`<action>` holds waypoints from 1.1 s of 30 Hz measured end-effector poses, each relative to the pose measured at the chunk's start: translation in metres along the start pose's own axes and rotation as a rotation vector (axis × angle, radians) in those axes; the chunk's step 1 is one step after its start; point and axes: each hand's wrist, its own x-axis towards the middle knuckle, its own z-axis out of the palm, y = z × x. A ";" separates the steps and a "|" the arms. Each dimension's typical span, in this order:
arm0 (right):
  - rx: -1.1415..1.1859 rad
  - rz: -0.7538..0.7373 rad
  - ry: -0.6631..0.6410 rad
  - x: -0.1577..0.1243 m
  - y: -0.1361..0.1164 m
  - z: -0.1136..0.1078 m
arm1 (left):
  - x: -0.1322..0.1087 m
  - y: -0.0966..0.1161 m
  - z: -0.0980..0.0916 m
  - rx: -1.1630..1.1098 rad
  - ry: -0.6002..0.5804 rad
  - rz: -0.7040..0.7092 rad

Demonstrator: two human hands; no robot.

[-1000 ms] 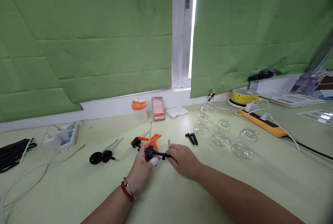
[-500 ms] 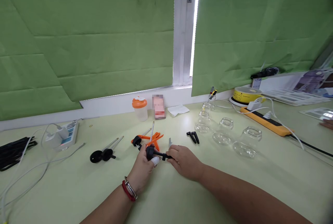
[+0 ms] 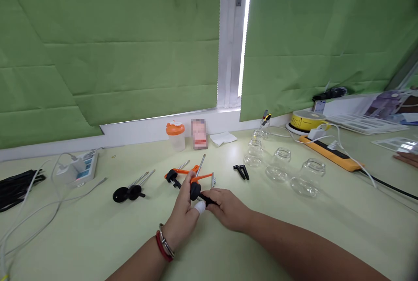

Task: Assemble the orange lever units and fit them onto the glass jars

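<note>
My left hand (image 3: 181,219), its thumb wrapped in white, is closed around an assembly with a round black cap (image 3: 195,190), an orange lever and a thin metal rod (image 3: 201,164). My right hand (image 3: 230,210) grips the black tube (image 3: 209,200) that sticks out of this assembly; its fingers hide the tube's far end. Just beyond my left hand lies a similar black-capped piece (image 3: 171,175) with orange parts. A small metal piece (image 3: 213,179) shows behind my right fingers. Two black angled pieces (image 3: 241,172) rest farther right.
Several glass jars (image 3: 306,178) stand at the right, near an orange power strip (image 3: 329,154). Two black discs with metal rods (image 3: 121,194) lie left. An orange-lidded cup (image 3: 176,136) stands at the back. A white power strip (image 3: 87,170) and cables occupy the far left.
The held assembly has turned, its metal rod now leaning to the right. Both hands have shifted slightly right and closer together, and less of the black tube shows between them.
</note>
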 end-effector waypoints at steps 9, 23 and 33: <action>0.615 0.152 -0.090 0.000 -0.006 0.007 | -0.010 0.003 0.004 0.228 0.036 0.383; 1.104 0.278 -0.160 0.001 -0.003 0.007 | -0.004 0.003 -0.004 0.646 -0.123 0.523; 1.218 0.317 -0.187 0.000 -0.001 0.013 | -0.006 0.003 -0.001 0.723 -0.102 0.488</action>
